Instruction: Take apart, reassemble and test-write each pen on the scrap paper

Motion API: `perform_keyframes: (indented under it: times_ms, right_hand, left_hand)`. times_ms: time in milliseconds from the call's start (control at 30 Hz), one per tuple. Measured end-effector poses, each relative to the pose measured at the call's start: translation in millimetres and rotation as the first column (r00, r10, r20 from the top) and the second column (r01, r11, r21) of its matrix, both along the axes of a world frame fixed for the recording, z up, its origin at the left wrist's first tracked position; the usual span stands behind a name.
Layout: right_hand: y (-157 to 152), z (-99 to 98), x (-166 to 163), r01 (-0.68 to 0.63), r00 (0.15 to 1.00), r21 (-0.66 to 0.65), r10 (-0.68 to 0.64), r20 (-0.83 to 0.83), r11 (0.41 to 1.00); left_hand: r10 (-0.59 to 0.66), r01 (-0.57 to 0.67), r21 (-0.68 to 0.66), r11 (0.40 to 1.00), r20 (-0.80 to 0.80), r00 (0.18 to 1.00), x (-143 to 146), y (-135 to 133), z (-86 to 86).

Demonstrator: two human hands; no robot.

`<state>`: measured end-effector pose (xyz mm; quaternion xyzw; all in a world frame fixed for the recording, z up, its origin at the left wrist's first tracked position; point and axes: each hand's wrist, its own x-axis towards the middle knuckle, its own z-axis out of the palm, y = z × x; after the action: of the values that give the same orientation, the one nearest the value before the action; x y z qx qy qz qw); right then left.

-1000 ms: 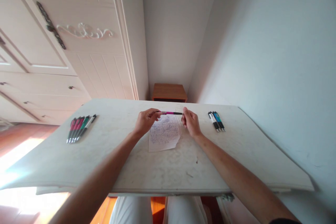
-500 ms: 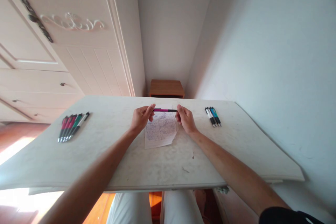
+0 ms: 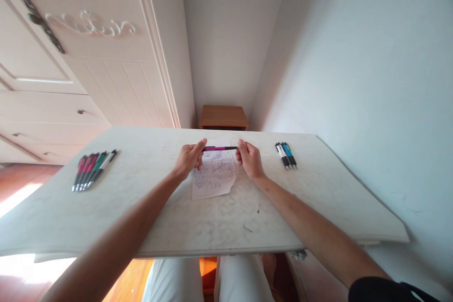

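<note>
A magenta and black click pen (image 3: 221, 148) is held level between my two hands, over the far part of a scribbled sheet of paper (image 3: 212, 177). My left hand (image 3: 191, 156) pinches the clip end between thumb and fingers. At the other end, my right hand (image 3: 249, 156) grips the black tip section; its fingers hide the point. Off to the left lies a fanned group of pens (image 3: 92, 171) in magenta, green and white with black grips. A smaller group of white and blue pens (image 3: 286, 155) rests right of my right hand.
The pale table (image 3: 198, 231) has small dark marks near its front edge. A white wardrobe (image 3: 116, 85) stands at the left, a bare wall (image 3: 371, 104) at the right. Behind the table is a small wooden cabinet (image 3: 224, 117).
My left hand has shifted slightly left along with the pen's clip end. Both hands still hold the pen. The whole view has also moved a little.
</note>
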<state>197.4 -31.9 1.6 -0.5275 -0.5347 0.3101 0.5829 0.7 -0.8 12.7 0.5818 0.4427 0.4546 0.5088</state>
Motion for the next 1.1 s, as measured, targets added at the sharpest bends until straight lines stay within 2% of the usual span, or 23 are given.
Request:
perform_keyframes:
  times_ms: [133, 233, 367, 533, 767, 1100]
  right_hand:
    - [-2, 0.5, -2, -0.015, 1.0, 0.027, 0.016, -0.002, 1.0]
    - [2, -2.3, -1, -0.009, 1.0, -0.017, 0.009, -0.006, 1.0]
    - [11, -8.7, 5, 0.061, 0.998, -0.034, -0.06, 0.033, 0.998]
    - [17, -14.3, 11, 0.102, 0.994, -0.042, -0.101, 0.044, 0.994]
    - [18, -17.0, 9, 0.071, 0.996, -0.05, -0.068, 0.051, 0.996]
    - [12, -15.7, 9, 0.085, 0.989, -0.064, -0.076, 0.127, 0.994]
  left_hand:
    - [0.01, -0.01, 0.017, 1.0, -0.028, 1.0, -2, 2, -1.4]
    - [0.02, -0.012, 0.123, 0.992, -0.062, 0.998, -4, 4, -4.1]
    - [-0.005, 0.016, 0.254, 0.967, -0.046, 0.999, -5, 8, -8.0]
    - [0.027, 0.001, 0.293, 0.956, -0.094, 0.995, -5, 9, -9.1]
    - [0.159, -0.105, 0.32, 0.942, -0.148, 0.976, -5, 6, -7.3]
    - [0.214, -0.051, 0.397, 0.916, -0.377, 0.901, -8, 3, -7.6]
